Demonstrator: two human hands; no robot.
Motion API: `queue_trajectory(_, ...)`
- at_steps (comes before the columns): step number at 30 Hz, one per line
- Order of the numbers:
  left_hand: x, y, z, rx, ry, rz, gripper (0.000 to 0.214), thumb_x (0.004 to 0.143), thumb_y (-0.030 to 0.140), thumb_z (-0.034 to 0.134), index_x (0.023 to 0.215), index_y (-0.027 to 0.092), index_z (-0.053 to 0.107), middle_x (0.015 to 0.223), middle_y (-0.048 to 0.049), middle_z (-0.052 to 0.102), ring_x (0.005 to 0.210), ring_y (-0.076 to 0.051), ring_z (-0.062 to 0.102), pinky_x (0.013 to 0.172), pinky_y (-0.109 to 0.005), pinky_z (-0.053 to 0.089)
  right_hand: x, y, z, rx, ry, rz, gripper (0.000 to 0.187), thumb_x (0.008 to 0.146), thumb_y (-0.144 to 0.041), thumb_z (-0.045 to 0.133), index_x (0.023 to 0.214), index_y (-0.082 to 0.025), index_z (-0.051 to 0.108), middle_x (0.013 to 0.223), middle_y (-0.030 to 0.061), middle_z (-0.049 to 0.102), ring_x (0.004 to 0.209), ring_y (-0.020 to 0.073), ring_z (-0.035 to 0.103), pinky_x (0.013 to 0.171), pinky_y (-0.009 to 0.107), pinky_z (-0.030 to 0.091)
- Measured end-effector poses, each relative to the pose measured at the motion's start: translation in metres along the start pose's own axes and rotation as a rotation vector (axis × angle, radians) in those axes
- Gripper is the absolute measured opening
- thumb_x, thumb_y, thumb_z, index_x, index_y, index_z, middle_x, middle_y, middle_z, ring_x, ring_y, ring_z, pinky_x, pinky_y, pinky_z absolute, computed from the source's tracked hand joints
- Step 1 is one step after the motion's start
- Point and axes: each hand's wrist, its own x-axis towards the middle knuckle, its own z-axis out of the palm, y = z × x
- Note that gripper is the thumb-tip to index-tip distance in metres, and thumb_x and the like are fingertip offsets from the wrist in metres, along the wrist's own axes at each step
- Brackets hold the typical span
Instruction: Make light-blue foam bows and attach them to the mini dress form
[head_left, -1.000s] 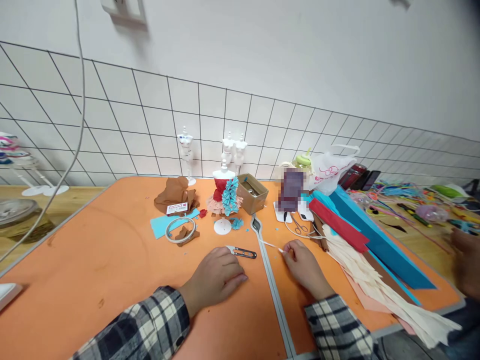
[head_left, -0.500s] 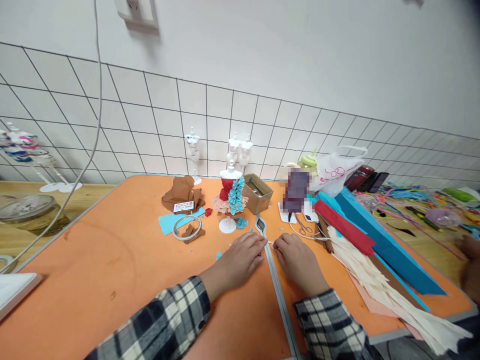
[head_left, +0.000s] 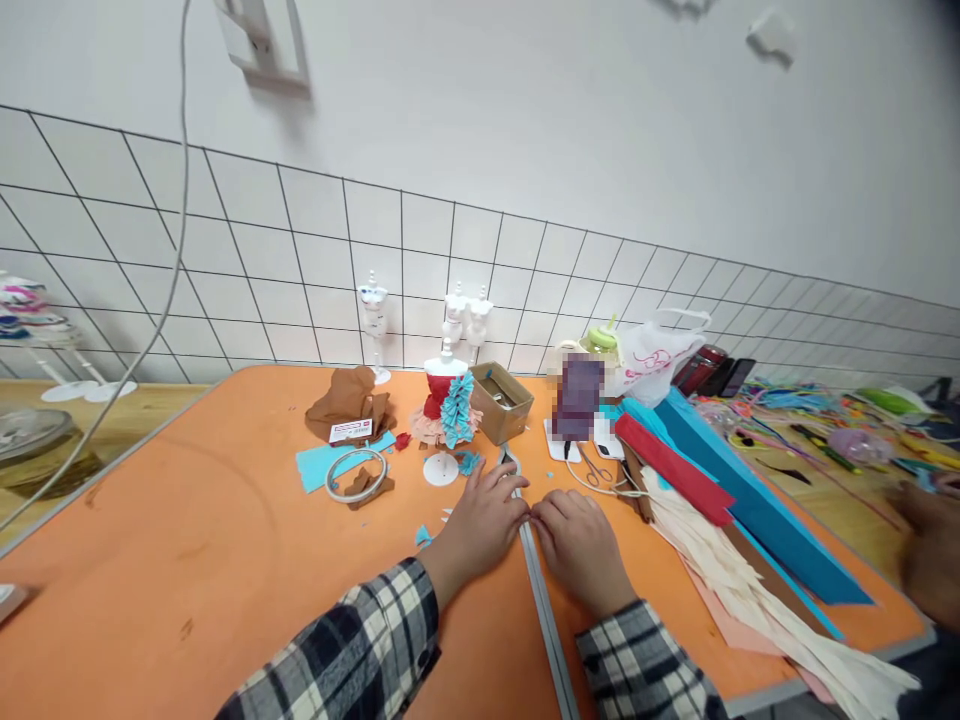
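While I had the left hand (head_left: pixel 486 515) and right hand (head_left: pixel 577 540) fingertip to fingertip over the grey strip (head_left: pixel 546 622), the orange tabletop (head_left: pixel 225 570) around them was busy. Just beyond the left hand stood a dress form (head_left: pixel 438 400) in a red bodice, a cardboard box (head_left: pixel 507 420) beside it, blocking the space ahead. A blue scrap (head_left: pixel 423 537) lay near the left wrist, and farther left a ring (head_left: pixel 329 482) lay over a brown scrap (head_left: pixel 367 484). To the right, scissors (head_left: pixel 598 472), a white cable (head_left: pixel 621 492) and cream strips (head_left: pixel 701 545) crowded the surface, with another person's hand (head_left: pixel 926 550) at the edge. Both hands had their fingers curled close; from my end I could not tell whether they pinched the white strip, since they hid that spot. A second earlier the right hand had held it well apart from the left, which lay at black snips; now that gap had closed.
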Motion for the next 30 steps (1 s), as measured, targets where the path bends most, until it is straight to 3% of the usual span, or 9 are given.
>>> queue_trajectory(5,-0.004,0.005,0.0,-0.038,0.042,-0.018,0.023,0.088,0.009,0.047,0.095,0.02,0.067,0.116,-0.0065,0.067,0.129,-0.028,0.043,0.112,-0.059,0.023,0.0,-0.009,0.009,-0.004,0.014,0.052,0.02,0.097,-0.025,0.042,0.086,-0.021,0.058,0.084,0.0037,0.059,0.074,0.0178,0.051,0.063,0.03,0.03)
queue_trajectory(12,-0.002,-0.002,0.01,-0.271,0.145,-0.279,0.026,0.084,0.007,0.049,0.083,0.021,0.071,0.112,-0.0042,0.07,0.125,-0.027,0.048,0.109,-0.056,0.034,0.012,-0.008,0.025,-0.039,0.036,-0.036,0.017,0.095,-0.019,0.042,0.091,-0.02,0.058,0.087,0.0064,0.06,0.077,0.0185,0.053,0.064,0.029,0.035)
queue_trajectory(15,-0.002,-0.012,0.017,-0.342,0.182,-0.382,0.024,0.086,0.012,0.051,0.083,0.021,0.073,0.109,-0.0053,0.072,0.119,-0.026,0.054,0.107,-0.055,0.037,0.016,-0.006,0.032,0.06,0.091,-0.072,0.021,0.096,-0.02,0.04,0.092,-0.019,0.061,0.089,0.0083,0.062,0.082,0.0195,0.055,0.071,0.029,0.04)
queue_trajectory(17,-0.003,-0.019,0.018,-0.373,0.205,-0.452,0.023,0.088,0.017,0.051,0.086,0.021,0.074,0.112,-0.0066,0.071,0.119,-0.026,0.055,0.105,-0.055,0.04,0.018,-0.006,0.035,0.22,0.166,-0.006,0.022,0.096,-0.023,0.041,0.101,-0.02,0.062,0.091,0.0086,0.063,0.086,0.0197,0.057,0.076,0.03,0.044)
queue_trajectory(19,-0.006,-0.023,0.015,-0.359,0.208,-0.447,0.024,0.089,0.021,0.051,0.095,0.022,0.074,0.117,-0.0072,0.07,0.121,-0.027,0.053,0.105,-0.055,0.04,0.019,-0.007,0.037,0.455,0.248,0.126,0.033,0.095,-0.025,0.042,0.127,-0.021,0.051,0.101,0.0092,0.064,0.09,0.0197,0.059,0.081,0.033,0.047)
queue_trajectory(21,-0.008,-0.023,0.011,-0.304,0.199,-0.393,0.024,0.09,0.023,0.053,0.102,0.025,0.074,0.12,-0.0063,0.068,0.123,-0.028,0.051,0.104,-0.056,0.039,0.019,-0.008,0.039,0.698,0.286,0.218,0.06,0.091,-0.021,0.043,0.148,-0.021,0.021,0.116,0.01,0.062,0.104,0.02,0.059,0.09,0.037,0.048)
queue_trajectory(24,-0.009,-0.02,0.006,-0.248,0.19,-0.328,0.025,0.09,0.023,0.054,0.105,0.028,0.073,0.119,-0.0046,0.068,0.122,-0.028,0.05,0.103,-0.055,0.04,0.021,-0.011,0.045,0.92,0.234,0.205,0.089,0.081,-0.012,0.047,0.151,-0.021,-0.008,0.12,0.0073,0.063,0.119,0.0192,0.053,0.104,0.043,0.041)
queue_trajectory(27,-0.01,-0.016,0.004,-0.226,0.2,-0.287,0.026,0.091,0.021,0.053,0.105,0.029,0.073,0.118,-0.0042,0.068,0.119,-0.027,0.051,0.1,-0.052,0.042,0.022,-0.013,0.05,0.964,0.199,0.241,0.094,0.079,-0.015,0.055,0.151,-0.02,-0.005,0.096,0.0016,0.069,0.098,0.0182,0.063,0.1,0.043,0.045)
queue_trajectory(30,-0.011,-0.014,0.003,-0.154,0.235,-0.282,0.025,0.091,0.022,0.053,0.107,0.026,0.071,0.117,-0.0057,0.067,0.117,-0.028,0.051,0.098,-0.052,0.042,0.023,-0.011,0.049,0.955,0.228,0.367,0.083,0.084,-0.023,0.056,0.151,-0.019,0.007,0.084,0.0003,0.07,0.084,0.0184,0.066,0.092,0.041,0.049)
